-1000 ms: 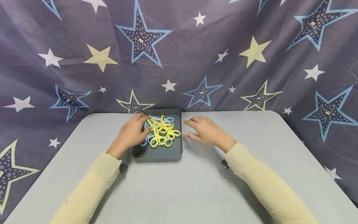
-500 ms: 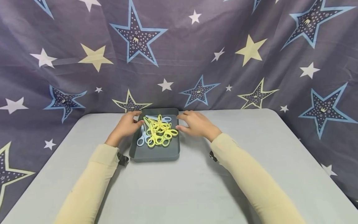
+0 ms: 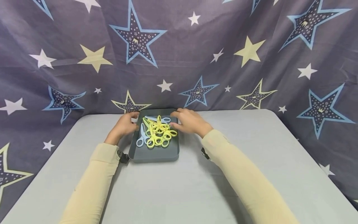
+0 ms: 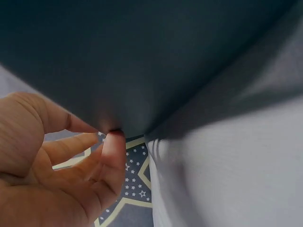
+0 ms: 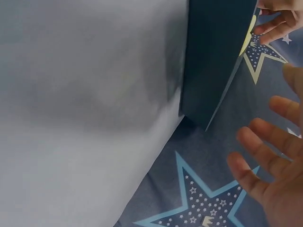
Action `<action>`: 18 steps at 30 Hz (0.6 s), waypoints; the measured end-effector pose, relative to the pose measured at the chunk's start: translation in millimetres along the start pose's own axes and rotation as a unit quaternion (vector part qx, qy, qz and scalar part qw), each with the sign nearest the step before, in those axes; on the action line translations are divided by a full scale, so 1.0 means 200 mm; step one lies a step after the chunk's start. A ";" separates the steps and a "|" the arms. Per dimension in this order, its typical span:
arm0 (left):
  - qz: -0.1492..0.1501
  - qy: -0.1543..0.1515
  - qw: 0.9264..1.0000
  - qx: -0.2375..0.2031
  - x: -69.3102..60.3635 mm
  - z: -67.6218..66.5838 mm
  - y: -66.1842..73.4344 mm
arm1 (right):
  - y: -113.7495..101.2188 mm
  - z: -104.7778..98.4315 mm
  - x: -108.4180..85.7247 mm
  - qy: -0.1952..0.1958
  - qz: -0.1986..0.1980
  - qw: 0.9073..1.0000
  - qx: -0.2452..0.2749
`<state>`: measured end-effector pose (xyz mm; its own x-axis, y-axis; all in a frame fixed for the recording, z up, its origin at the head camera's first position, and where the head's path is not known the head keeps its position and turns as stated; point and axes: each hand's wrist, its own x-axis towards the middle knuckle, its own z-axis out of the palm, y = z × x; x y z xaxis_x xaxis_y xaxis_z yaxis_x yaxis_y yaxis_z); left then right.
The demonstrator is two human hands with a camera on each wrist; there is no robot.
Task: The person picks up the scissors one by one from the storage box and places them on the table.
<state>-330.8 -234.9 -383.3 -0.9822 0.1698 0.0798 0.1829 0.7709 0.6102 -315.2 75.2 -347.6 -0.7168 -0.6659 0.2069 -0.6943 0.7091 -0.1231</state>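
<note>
A dark grey tray (image 3: 156, 154) sits on the table, holding several pairs of scissors. Yellow scissors (image 3: 158, 141) lie piled in its middle, and light blue scissors (image 3: 143, 137) rest along the left. My left hand (image 3: 123, 126) pinches the tray's left wall near the far corner. In the left wrist view its thumb goes over the rim while a finger (image 4: 114, 153) presses the outer side. My right hand (image 3: 188, 121) is beside the tray's far right corner, fingers spread. The right wrist view has its fingers (image 5: 255, 142) apart from the tray wall (image 5: 208, 61).
The pale table (image 3: 167, 193) extends around the tray on its near side, left and right. Behind it hangs a dark curtain (image 3: 167, 56) printed with stars, close to the tray's far wall. A small dark device (image 3: 123, 157) is strapped at my left wrist.
My left hand has moved off the scissors to the tray's left wall. My right hand has shifted left, up to the right rim. The scissors lie as before.
</note>
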 end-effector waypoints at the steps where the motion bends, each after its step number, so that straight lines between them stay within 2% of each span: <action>1: -0.002 -0.001 1.000 -0.004 0.00 0.00 0.00 | -0.01 0.00 0.01 -0.003 0.000 1.000 -0.003; 6: 0.004 -0.008 1.000 -0.014 0.00 0.00 -0.01 | -0.04 0.01 0.06 -0.015 -0.011 1.000 -0.022; 12: 0.018 -0.021 0.999 -0.030 0.01 0.00 -0.03 | -0.09 0.01 0.11 -0.033 -0.012 0.999 -0.020; 18: 0.008 -0.035 0.998 -0.050 0.01 0.00 -0.04 | -0.13 0.03 0.16 -0.051 0.002 0.998 -0.026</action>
<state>-333.7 -241.3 -388.5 -0.9734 0.2260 0.0370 0.1892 0.7027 0.6859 -321.3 34.3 -342.7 -0.7241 -0.6815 0.1064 -0.6892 0.7211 -0.0717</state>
